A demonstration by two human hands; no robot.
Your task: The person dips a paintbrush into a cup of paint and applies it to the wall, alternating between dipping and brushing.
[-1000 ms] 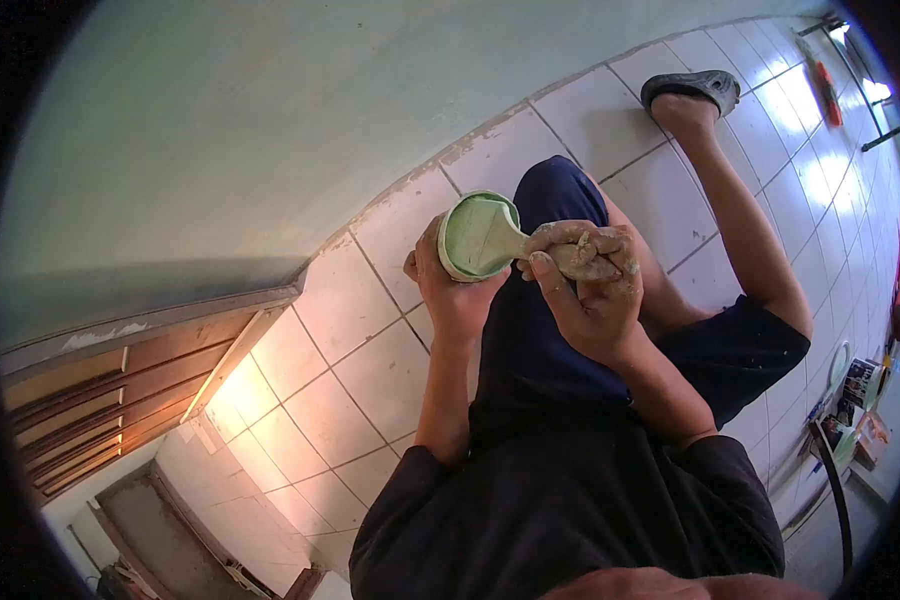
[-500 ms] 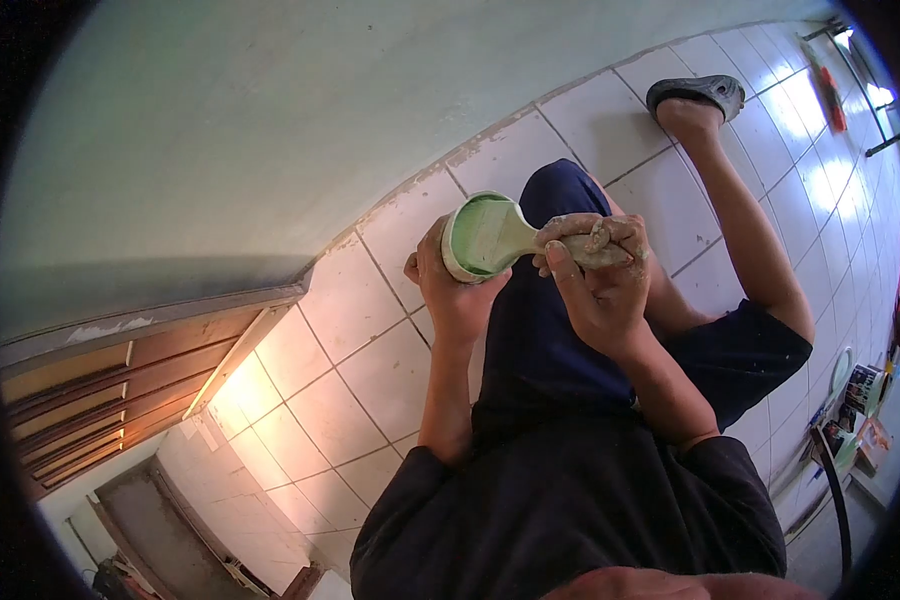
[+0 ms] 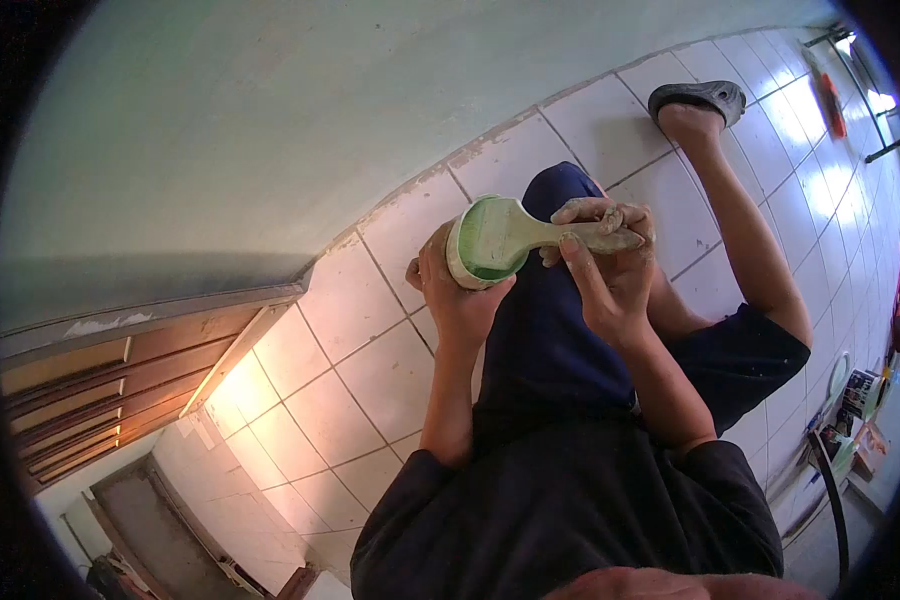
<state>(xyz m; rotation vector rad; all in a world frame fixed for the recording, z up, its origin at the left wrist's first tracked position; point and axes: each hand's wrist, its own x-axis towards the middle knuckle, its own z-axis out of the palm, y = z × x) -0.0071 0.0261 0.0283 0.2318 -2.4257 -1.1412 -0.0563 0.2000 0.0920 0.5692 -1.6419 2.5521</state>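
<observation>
My left hand is wrapped round a small pale cup with light green paint inside, its mouth turned up toward me. A paint-caked paintbrush lies across the cup's mouth. Its wide end is over and partly inside the cup; I cannot tell how deep it reaches. My right hand holds the brush by its handle between thumb and fingers, and dried paint coats those fingers. Both hands are above my bent knee, close to the wall.
A pale green wall rises on the left above white floor tiles. Low on that wall is a brown slatted wooden panel. An orange object lies at the far right. Several small items are at the right edge.
The brush's wide end has shifted slightly in the cup, and more of its handle shows. My right hand has moved a little to the right with fingers loosened; the cup has barely moved.
</observation>
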